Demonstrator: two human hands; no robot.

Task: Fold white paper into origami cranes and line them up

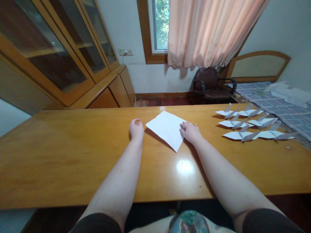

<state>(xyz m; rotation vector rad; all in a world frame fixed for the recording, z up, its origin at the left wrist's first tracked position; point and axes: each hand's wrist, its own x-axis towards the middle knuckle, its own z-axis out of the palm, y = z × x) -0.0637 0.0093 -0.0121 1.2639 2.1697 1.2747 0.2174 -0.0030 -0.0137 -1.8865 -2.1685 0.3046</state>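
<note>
A square white sheet of paper point(165, 127) lies turned cornerwise on the wooden table in front of me, with a shadow under its lower left edge. At its right corner, my right hand point(190, 131) grips the paper, fingers on top and the corner partly hidden beneath them. Just beyond the left corner, my left hand point(136, 128) rests near the tabletop, apart from the sheet. Its fingers are curled in and nothing shows in them.
Several folded white paper cranes point(243, 135) stand in rows on the right of the table point(73, 155). Behind it are a brown armchair point(210, 82) and a bed point(274, 97) with a checked cover. A glass-fronted cabinet point(89, 77) stands at the left.
</note>
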